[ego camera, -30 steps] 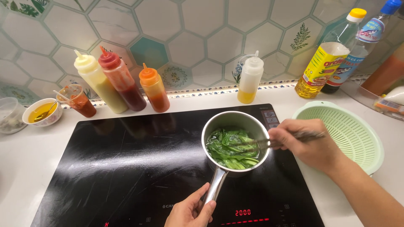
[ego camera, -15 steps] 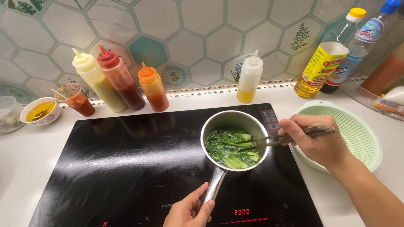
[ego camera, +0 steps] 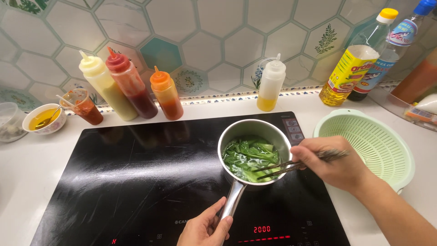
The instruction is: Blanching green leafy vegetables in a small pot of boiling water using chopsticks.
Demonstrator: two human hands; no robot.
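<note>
One black induction cooktop [ego camera: 136,182] lies in a white counter [ego camera: 27,182] under hexagon-tiled wall. One green colander [ego camera: 368,141] sits right. One steel saucepan [ego camera: 255,152] of greens [ego camera: 248,159] stands on the cooktop, handle pointing toward the person. Four squeeze bottles [ego camera: 129,84] line the wall. The right hand [ego camera: 337,166] pinches one pair of chopsticks [ego camera: 296,165], lying left-right, tips in the greens. The left hand [ego camera: 205,228] curls around the handle.

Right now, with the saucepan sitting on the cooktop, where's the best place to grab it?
Take the saucepan by its long steel handle, coming from the near edge of the cooktop. The handle points toward the person, where the left hand holds it.
</note>
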